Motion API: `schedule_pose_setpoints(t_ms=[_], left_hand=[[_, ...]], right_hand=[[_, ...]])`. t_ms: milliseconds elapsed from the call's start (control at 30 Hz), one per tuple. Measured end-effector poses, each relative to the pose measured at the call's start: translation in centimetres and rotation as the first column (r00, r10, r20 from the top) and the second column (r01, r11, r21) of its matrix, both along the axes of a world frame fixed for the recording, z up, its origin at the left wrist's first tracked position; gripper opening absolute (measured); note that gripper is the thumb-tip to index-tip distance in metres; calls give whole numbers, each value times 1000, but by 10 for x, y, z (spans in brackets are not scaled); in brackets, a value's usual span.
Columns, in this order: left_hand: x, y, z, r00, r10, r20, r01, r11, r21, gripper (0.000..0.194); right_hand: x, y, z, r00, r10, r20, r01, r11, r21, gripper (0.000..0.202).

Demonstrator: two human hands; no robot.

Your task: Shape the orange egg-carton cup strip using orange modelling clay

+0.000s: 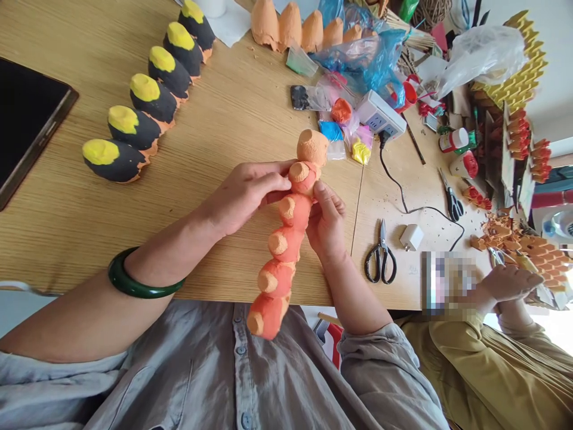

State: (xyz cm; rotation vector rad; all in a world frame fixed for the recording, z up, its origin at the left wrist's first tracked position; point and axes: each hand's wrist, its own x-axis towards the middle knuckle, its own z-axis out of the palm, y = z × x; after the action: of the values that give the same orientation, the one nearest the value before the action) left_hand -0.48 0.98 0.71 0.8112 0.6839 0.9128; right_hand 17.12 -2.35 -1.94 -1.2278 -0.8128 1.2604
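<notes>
Left hand (244, 194): pinches the upper cups of the orange egg-carton strip (286, 239) between thumb and fingers.
Right hand (326, 224): curls around the strip's far side, thumb pressed on it.
Strip: held upright over the worktop (224, 119) edge, lower end above the lap.
Risk: the top cup (312, 146) looks loosely seated; squeezing could likely knock it off or crush the thin pulp.
Nearby: painted black-and-yellow cups (147, 98), scissors (380, 257).
Hidden: the strip's back, the right fingertips; a co-worker's hand (508, 283) is partly blurred.
</notes>
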Motion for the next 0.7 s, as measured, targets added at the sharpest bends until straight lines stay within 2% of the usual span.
schedule_pose_setpoints(t_ms=[100,233,333,467,567,700], left_hand=[[-4,2,-1,993,-12,-115,23,995,93,18],[-11,9,-6,972,24,-235,27,977,211,33],[-14,12,-10,973,33,-227,16,977,211,40],[-12,10,-11,963,132,-233,-82,974,213,43],[-7,5,-7,947,187,-261,-130,966,222,38],[-4,0,3,945,216,-247,-171,967,191,35]], right_hand=[[0,1,2,996,4,-85,-5,1000,-11,41],[-1,2,6,977,8,-215,-33,993,-113,20],[-2,1,8,960,16,-280,-49,992,-112,20],[-2,0,8,956,38,-290,-49,998,-33,17],[-3,-1,8,964,12,-266,-23,999,-36,15],[-1,-1,6,969,12,-248,-32,997,-73,26]])
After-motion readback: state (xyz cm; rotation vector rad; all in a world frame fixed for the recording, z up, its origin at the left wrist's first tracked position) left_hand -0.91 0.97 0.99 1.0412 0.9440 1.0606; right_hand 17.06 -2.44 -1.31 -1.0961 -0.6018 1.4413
